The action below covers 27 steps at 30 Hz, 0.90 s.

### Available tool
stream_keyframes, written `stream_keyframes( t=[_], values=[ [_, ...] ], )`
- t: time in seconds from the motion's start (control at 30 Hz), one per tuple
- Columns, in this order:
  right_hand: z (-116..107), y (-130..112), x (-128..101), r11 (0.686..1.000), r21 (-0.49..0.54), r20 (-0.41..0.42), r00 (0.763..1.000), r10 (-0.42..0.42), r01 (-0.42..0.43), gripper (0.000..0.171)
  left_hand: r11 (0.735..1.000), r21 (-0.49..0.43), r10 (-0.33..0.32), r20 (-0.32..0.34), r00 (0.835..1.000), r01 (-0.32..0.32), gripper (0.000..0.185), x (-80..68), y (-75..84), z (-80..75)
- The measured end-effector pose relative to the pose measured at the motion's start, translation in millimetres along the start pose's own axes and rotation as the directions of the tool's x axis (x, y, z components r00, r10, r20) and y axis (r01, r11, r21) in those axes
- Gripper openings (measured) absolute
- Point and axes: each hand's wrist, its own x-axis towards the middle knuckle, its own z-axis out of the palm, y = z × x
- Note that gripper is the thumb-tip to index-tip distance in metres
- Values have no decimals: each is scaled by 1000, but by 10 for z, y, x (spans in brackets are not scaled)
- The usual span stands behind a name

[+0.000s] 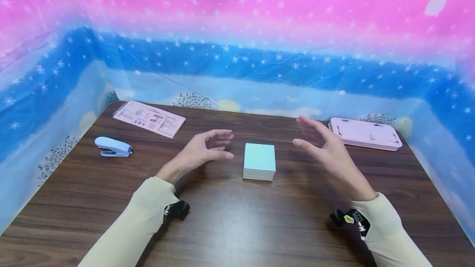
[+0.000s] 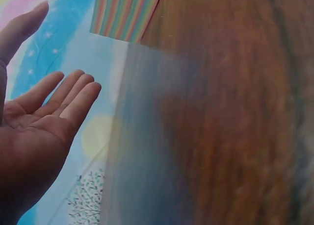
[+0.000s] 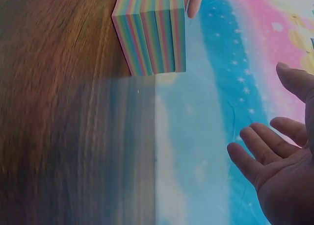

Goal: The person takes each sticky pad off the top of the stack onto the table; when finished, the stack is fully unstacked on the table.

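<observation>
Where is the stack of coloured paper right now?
In the head view the paper stack sits mid-table, untouched, between the left hand and right hand.

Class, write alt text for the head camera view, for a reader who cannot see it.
Two open hands, left hand and right hand, hover either side of a pale blue paper block on a dark wooden table. A blue stapler lies far left, a pink case far right.

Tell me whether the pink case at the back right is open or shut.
Shut. The pink case lies flat on the table with its lid down and no gap visible.
</observation>
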Motion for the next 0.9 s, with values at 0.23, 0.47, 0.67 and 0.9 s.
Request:
stream_keyframes(
  t=[0.23, 0.47, 0.67, 0.9],
  values=[
    [135, 35, 33, 999, 45, -50, 999, -4, 6, 52, 1000, 8, 4, 77, 997, -5, 74, 26, -59, 64],
    [265, 49, 59, 999, 13, -55, 997, -48, 49, 45, 1000, -2, 0, 99, 995, 0, 72, 55, -51, 151],
    [317, 76, 37, 998, 28, 2, 999, -52, 52, 46, 1000, 8, -11, 107, 994, 10, 71, 90, -65, 236],
    [376, 75, -4, 999, 44, 67, 998, -20, 17, 51, 999, 34, -14, 129, 991, 10, 77, 99, -109, 305]
  ],
)
